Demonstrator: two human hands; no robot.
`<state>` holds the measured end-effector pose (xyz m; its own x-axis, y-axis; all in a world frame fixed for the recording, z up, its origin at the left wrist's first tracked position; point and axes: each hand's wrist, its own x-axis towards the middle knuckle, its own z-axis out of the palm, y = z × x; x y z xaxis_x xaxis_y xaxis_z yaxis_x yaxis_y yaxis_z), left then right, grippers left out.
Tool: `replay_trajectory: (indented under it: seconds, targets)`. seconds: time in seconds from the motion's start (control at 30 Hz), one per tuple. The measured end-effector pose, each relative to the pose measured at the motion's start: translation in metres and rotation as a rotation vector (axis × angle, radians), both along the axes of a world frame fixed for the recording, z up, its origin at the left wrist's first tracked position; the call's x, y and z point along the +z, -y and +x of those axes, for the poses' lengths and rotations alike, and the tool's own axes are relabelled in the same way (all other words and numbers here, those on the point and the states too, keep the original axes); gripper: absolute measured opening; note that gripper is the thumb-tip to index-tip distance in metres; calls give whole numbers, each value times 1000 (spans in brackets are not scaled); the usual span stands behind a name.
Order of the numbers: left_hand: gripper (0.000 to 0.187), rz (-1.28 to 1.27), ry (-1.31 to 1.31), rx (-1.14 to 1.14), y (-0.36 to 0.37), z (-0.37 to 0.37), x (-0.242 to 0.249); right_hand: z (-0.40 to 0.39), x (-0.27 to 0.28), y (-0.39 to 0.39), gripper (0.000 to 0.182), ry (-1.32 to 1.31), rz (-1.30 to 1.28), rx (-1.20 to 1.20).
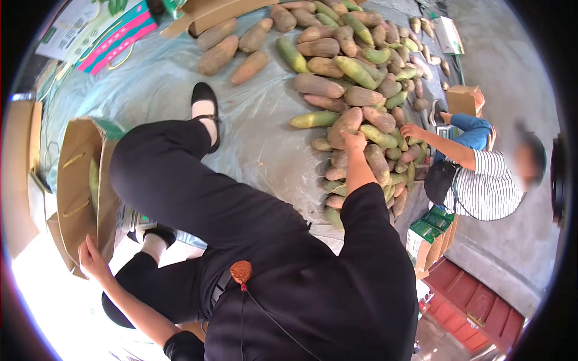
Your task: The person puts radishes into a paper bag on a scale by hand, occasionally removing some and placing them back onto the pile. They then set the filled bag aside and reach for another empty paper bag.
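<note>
A large heap of brownish and green elongated fruits or tubers (319,85) lies on plastic sheeting to the right of my legs. My right hand (354,139) is closed on a brownish one (345,124) at the near side of the heap. At the lower left, my left hand (90,260) touches the edge of an open cardboard box (73,157) with rope handles, its fingers bent at the rim. Something green shows inside that box.
A person in a striped shirt (487,183) sits beyond the heap, one hand (412,132) reaching to it. Green-and-brown boxes (424,234) stand near a red door-like panel (466,304). Printed boxes (111,42) lie at the upper left. Loose pieces (249,67) lie above my foot.
</note>
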<state>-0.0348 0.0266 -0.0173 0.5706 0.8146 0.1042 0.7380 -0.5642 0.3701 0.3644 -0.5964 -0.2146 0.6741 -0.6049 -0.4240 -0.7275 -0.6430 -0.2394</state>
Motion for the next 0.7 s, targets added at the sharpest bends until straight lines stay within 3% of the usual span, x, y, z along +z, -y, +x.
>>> replay_trajectory:
  seconds: [0.13, 0.17, 0.4, 0.53, 0.6, 0.7]
  targets:
    - [30, 20, -22, -16, 1, 6, 2, -2, -1, -7, 84, 104, -40, -54]
    - [31, 20, -32, -1, 1, 7, 3, 0, -2, -10, 82, 170, 132, -128]
    - [29, 32, -80, 32, 3, 12, 6, -2, -8, -14, 85, 231, 286, -233]
    - [30, 48, -43, 30, 1, 8, 3, -2, -12, -19, 87, 151, 104, -143]
    - [33, 73, -63, 12, -1, 6, 3, 0, 19, -41, 92, 12, 31, -170]
    - [30, 82, -55, 42, 1, 8, 3, -1, -5, -28, 90, 93, 157, -205]
